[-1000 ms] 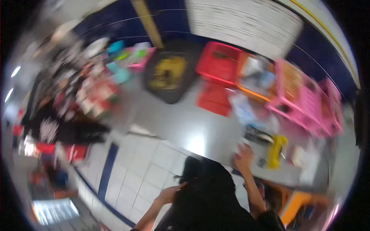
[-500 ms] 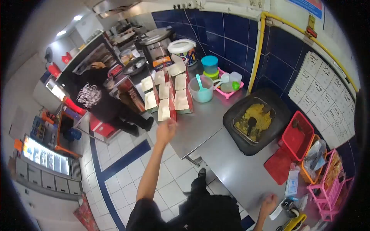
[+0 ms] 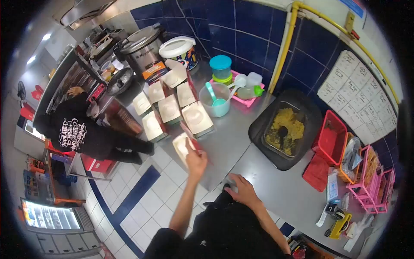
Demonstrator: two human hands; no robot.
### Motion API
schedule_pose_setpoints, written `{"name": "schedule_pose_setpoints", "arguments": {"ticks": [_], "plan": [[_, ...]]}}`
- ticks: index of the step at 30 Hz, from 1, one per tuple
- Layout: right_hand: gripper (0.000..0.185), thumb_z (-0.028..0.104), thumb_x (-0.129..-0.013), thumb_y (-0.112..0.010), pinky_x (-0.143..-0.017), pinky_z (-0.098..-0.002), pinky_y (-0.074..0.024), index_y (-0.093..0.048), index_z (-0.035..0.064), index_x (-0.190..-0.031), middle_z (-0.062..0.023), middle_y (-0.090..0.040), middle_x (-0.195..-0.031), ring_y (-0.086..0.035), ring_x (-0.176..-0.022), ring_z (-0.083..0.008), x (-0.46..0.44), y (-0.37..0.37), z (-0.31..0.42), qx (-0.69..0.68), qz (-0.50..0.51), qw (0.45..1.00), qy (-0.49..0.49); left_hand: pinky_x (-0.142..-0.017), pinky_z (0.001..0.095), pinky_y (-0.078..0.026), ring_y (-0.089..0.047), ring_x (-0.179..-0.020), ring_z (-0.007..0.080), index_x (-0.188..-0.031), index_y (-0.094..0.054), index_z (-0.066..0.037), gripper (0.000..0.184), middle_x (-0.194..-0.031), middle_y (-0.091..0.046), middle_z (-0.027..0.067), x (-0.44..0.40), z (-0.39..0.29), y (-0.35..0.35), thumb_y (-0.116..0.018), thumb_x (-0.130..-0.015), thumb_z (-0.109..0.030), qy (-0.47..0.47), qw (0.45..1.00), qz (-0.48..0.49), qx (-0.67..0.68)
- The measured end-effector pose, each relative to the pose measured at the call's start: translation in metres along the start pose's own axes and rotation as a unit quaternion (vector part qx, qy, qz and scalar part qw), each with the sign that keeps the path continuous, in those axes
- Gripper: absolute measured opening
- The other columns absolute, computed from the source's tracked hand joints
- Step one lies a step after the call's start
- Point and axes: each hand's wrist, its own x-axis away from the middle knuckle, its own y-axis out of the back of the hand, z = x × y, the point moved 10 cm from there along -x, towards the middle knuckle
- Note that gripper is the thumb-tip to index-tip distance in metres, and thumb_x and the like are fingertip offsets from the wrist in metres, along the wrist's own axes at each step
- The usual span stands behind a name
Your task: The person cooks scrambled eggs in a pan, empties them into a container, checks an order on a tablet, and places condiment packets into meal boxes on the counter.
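Observation:
My left hand (image 3: 196, 162) holds an open paper box (image 3: 181, 149) by its side, at the near left edge of the steel table (image 3: 228, 146). White filling, perhaps rice, seems to lie in it. Just beyond stand several more open boxes (image 3: 170, 108) in rows, with pale contents. My right hand (image 3: 244, 190) is over the table's front edge near my body, fingers apart, holding nothing. A translucent tub (image 3: 222, 108) with a turquoise spoon (image 3: 210, 90) stands right of the boxes.
A black container with yellow food (image 3: 284, 129) sits at centre right. Beyond are a red basket (image 3: 331, 138), pink baskets (image 3: 366, 185) and a yellow tape dispenser (image 3: 340, 225). A large pot (image 3: 142, 52) stands back left. A co-worker (image 3: 82, 125) in black stands at the left.
The held box has come away from the group, toward me. My right hand has moved left from beside the tape dispenser, and its fingers have spread. The co-worker remains at the left.

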Motion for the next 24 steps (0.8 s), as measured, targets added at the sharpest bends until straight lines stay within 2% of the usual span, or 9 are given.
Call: {"name": "schedule_pose_setpoints", "arguments": {"ticks": [5, 11, 14, 16, 17, 18, 19, 22, 24], "plan": [[0.066, 0.032, -0.084, -0.068, -0.097, -0.0419, -0.0437, -0.039, 0.0041, -0.136, -0.0228, -0.052, -0.124, -0.054, -0.113, -0.0374, -0.019, -0.023, -0.006, 0.018, 0.053, 0.998, -0.033, -0.064, 0.0339, -0.052, -0.067, -0.07, 0.0245, -0.147, -0.015, -0.002, 0.074, -0.081, -0.068, 0.015, -0.013, 0.018, -0.008, -0.059, -0.087, -0.013, 0.016, 0.987, -0.022, 0.161], [0.054, 0.027, -0.086, -0.067, -0.085, -0.0412, -0.0492, -0.048, 0.0012, -0.129, -0.0201, -0.06, -0.115, -0.062, -0.098, -0.0348, 0.036, 0.013, -0.089, 0.036, -0.03, 0.988, -0.15, -0.078, 0.0299, -0.049, -0.064, -0.087, 0.0159, -0.145, -0.028, -0.004, 0.059, -0.096, -0.068, 0.0137, -0.027, 0.047, 0.003, -0.054, -0.097, -0.027, 0.048, 0.915, 0.027, 0.399], [0.047, 0.026, -0.087, -0.066, -0.082, -0.0397, -0.0509, -0.052, -0.0001, -0.124, -0.0195, -0.063, -0.106, -0.064, -0.093, -0.0334, 0.082, 0.027, -0.15, 0.055, -0.113, 0.975, -0.183, -0.09, 0.0425, -0.046, -0.062, -0.101, 0.0304, -0.121, -0.061, -0.01, 0.037, -0.106, -0.066, 0.0171, -0.003, 0.049, 0.021, -0.061, -0.09, -0.031, -0.138, 0.987, -0.086, -0.012], [0.038, 0.026, -0.087, -0.065, -0.076, -0.0396, -0.0524, -0.059, -0.0018, -0.112, -0.018, -0.066, -0.098, -0.065, -0.087, -0.033, 0.135, 0.046, -0.173, -0.022, -0.217, 0.948, -0.234, -0.102, 0.0519, -0.036, -0.052, -0.116, 0.0371, -0.115, -0.063, -0.01, 0.04, -0.116, -0.062, 0.0166, 0.014, 0.053, -0.005, -0.069, -0.083, -0.034, -0.241, 0.958, 0.009, -0.156], [0.031, 0.024, -0.087, -0.063, -0.072, -0.0403, -0.0529, -0.062, -0.0026, -0.103, -0.0178, -0.067, -0.092, -0.065, -0.082, -0.0343, 0.153, 0.047, -0.19, -0.034, -0.234, 0.937, -0.259, -0.104, 0.0557, -0.031, -0.045, -0.124, 0.0388, -0.114, -0.063, -0.01, 0.045, -0.125, -0.056, 0.0173, 0.021, 0.055, -0.011, -0.072, -0.08, -0.038, -0.284, 0.938, 0.001, -0.199], [0.028, 0.025, -0.089, -0.06, -0.073, -0.0374, -0.0527, -0.064, 0.0011, -0.103, -0.0153, -0.068, -0.085, -0.067, -0.08, -0.03, 0.17, 0.054, -0.194, 0.124, -0.275, 0.925, -0.231, -0.104, 0.0568, -0.03, -0.041, -0.128, 0.0401, -0.111, -0.063, -0.011, 0.043, -0.13, -0.053, 0.0171, 0.019, 0.071, -0.013, -0.073, -0.079, -0.038, -0.306, 0.936, -0.005, -0.171], [0.025, 0.024, -0.089, -0.059, -0.072, -0.0389, -0.052, -0.065, 0.003, -0.102, -0.0155, -0.068, -0.086, -0.066, -0.078, -0.0315, 0.185, 0.058, -0.199, 0.058, -0.236, 0.913, -0.328, -0.106, 0.0551, -0.029, -0.039, -0.129, 0.0394, -0.109, -0.063, -0.011, 0.041, -0.13, -0.053, 0.0167, 0.018, 0.068, -0.01, -0.074, -0.079, -0.037, -0.3, 0.931, 0.008, -0.209], [0.02, 0.02, -0.09, -0.056, -0.07, -0.0397, -0.0512, -0.064, 0.0044, -0.1, -0.017, -0.067, -0.087, -0.065, -0.079, -0.0327, 0.238, 0.075, -0.199, 0.04, -0.339, 0.873, -0.349, -0.104, 0.0506, -0.035, -0.05, -0.122, 0.0366, -0.095, -0.065, -0.006, 0.031, -0.126, -0.059, 0.0178, -0.023, 0.104, -0.01, -0.071, -0.084, -0.035, -0.31, 0.933, 0.025, -0.179], [0.022, 0.025, -0.09, -0.055, -0.071, -0.0379, -0.0525, -0.065, 0.0055, -0.095, -0.0152, -0.068, -0.084, -0.067, -0.079, -0.0272, 0.272, 0.082, -0.199, -0.044, -0.356, 0.838, -0.411, -0.105, 0.0489, -0.034, -0.048, -0.123, 0.0376, -0.09, -0.064, -0.007, 0.026, -0.125, -0.058, 0.0183, -0.035, 0.094, -0.01, -0.068, -0.087, -0.033, -0.39, 0.901, 0.059, -0.179]]}}
